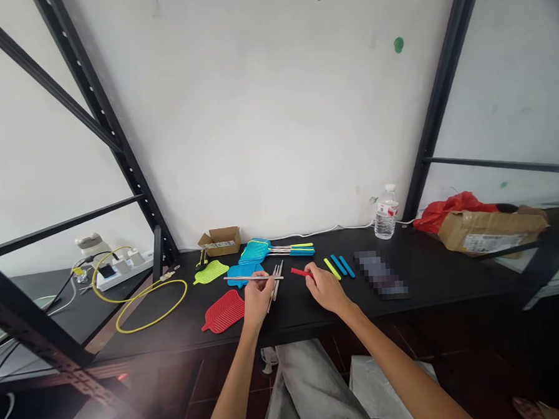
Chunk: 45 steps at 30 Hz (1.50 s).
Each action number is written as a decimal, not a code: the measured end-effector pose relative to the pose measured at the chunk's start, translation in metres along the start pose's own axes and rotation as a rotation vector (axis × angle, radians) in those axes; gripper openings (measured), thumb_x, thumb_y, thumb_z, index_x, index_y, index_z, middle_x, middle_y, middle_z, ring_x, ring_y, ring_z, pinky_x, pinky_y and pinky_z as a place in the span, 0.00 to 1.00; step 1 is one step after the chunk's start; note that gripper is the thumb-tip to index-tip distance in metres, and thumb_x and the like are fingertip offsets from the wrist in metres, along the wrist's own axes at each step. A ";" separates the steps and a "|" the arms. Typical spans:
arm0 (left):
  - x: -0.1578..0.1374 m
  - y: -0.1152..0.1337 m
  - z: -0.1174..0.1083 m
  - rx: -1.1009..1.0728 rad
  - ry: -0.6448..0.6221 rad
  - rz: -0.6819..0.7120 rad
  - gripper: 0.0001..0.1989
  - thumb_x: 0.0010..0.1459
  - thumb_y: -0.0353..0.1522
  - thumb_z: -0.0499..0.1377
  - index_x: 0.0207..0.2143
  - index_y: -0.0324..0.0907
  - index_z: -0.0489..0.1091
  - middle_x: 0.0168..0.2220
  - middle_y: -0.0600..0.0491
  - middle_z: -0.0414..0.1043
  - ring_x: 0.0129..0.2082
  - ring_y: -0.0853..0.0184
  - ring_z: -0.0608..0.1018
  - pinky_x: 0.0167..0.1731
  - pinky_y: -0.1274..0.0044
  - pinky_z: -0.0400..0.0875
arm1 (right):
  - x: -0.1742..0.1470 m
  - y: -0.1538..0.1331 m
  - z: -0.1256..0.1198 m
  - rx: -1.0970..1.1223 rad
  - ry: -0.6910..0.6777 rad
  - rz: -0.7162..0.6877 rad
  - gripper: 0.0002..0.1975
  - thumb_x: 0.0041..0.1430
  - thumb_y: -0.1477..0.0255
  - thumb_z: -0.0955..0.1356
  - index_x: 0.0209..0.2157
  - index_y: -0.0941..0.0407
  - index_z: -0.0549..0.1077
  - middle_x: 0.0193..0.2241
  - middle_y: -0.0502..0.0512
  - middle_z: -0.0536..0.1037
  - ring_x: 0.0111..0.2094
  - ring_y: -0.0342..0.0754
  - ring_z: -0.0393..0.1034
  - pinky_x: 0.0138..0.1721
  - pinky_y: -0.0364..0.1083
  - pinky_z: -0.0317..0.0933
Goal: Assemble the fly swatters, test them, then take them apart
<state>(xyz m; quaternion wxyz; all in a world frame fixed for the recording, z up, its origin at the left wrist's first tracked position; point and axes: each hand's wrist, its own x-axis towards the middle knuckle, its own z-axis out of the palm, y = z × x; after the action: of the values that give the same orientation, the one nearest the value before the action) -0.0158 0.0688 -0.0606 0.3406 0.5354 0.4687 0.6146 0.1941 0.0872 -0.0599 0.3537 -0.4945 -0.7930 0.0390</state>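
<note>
My left hand (pixel 258 296) pinches a thin metal rod (pixel 239 278) that lies crosswise in its fingers. In my right hand (pixel 327 288) is a red handle (pixel 300 271), its end pointing left toward the rod, with a gap between them. More metal rods (pixel 276 284) rest on the table just right of my left hand. Three fly swatter heads lie to the left: a red one (pixel 223 312), a blue one (pixel 238 274), partly hidden by the rod and hand, and a yellow-green one (pixel 212 272). Right of my right hand are a yellow-green handle (pixel 332 268) and two blue handles (pixel 347 266).
Behind lies a stack of fly swatters (pixel 254 251) with handles, beside an open cardboard box (pixel 220 241). A water bottle (pixel 386 212), a blurred-out object (pixel 380 273) and a brown carton (pixel 491 229) are to the right. A yellow cable (pixel 186 292) loops at left near a power strip (pixel 126 269).
</note>
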 end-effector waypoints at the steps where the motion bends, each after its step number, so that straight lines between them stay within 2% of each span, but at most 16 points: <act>1: 0.001 -0.001 -0.001 -0.045 -0.006 -0.027 0.19 0.51 0.46 0.63 0.36 0.41 0.65 0.23 0.57 0.70 0.21 0.71 0.72 0.21 0.81 0.62 | 0.000 -0.001 -0.001 0.003 -0.009 -0.013 0.10 0.67 0.69 0.56 0.43 0.53 0.65 0.29 0.51 0.76 0.29 0.49 0.70 0.29 0.44 0.49; 6: 0.001 -0.003 -0.005 -0.112 -0.070 -0.104 0.21 0.47 0.44 0.67 0.36 0.40 0.67 0.22 0.56 0.73 0.19 0.72 0.71 0.19 0.82 0.59 | -0.002 -0.006 -0.007 -0.005 -0.055 -0.079 0.13 0.67 0.61 0.59 0.38 0.51 0.70 0.23 0.49 0.74 0.28 0.48 0.70 0.28 0.43 0.45; 10: 0.001 -0.002 -0.007 -0.115 -0.099 -0.095 0.20 0.47 0.44 0.68 0.35 0.39 0.69 0.22 0.54 0.74 0.19 0.72 0.72 0.19 0.82 0.59 | -0.002 -0.007 -0.009 -0.035 -0.086 -0.106 0.19 0.68 0.57 0.57 0.33 0.51 0.73 0.20 0.49 0.73 0.26 0.48 0.69 0.28 0.43 0.44; 20: 0.001 -0.002 -0.008 -0.140 -0.107 -0.098 0.18 0.49 0.42 0.67 0.35 0.39 0.70 0.30 0.48 0.79 0.23 0.71 0.75 0.23 0.81 0.64 | -0.004 -0.009 -0.012 0.003 -0.095 -0.113 0.21 0.68 0.56 0.57 0.34 0.51 0.75 0.20 0.50 0.72 0.25 0.47 0.68 0.28 0.43 0.46; 30: 0.000 -0.003 -0.008 -0.138 -0.080 -0.114 0.20 0.47 0.44 0.68 0.35 0.38 0.71 0.26 0.49 0.78 0.22 0.70 0.74 0.24 0.80 0.64 | -0.004 -0.006 -0.011 0.081 -0.065 -0.155 0.20 0.68 0.57 0.58 0.33 0.52 0.75 0.19 0.50 0.72 0.22 0.45 0.65 0.28 0.43 0.47; 36: 0.000 -0.003 -0.007 -0.124 -0.073 -0.101 0.18 0.48 0.44 0.67 0.33 0.38 0.71 0.25 0.50 0.77 0.21 0.72 0.72 0.24 0.81 0.63 | -0.004 -0.005 -0.011 0.091 -0.065 -0.167 0.19 0.68 0.57 0.59 0.33 0.52 0.75 0.20 0.50 0.72 0.23 0.45 0.65 0.28 0.43 0.47; 45: -0.002 0.002 -0.005 -0.044 -0.193 -0.041 0.16 0.52 0.43 0.65 0.32 0.39 0.71 0.23 0.51 0.75 0.22 0.71 0.72 0.24 0.80 0.64 | -0.004 -0.006 -0.011 0.091 -0.093 -0.202 0.17 0.67 0.59 0.60 0.33 0.52 0.74 0.19 0.48 0.70 0.22 0.44 0.62 0.27 0.43 0.46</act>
<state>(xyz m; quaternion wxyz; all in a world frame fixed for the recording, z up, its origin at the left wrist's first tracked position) -0.0203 0.0649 -0.0592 0.4085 0.5748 0.4310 0.5630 0.1973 0.0780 -0.0516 0.3406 -0.3932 -0.8518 0.0618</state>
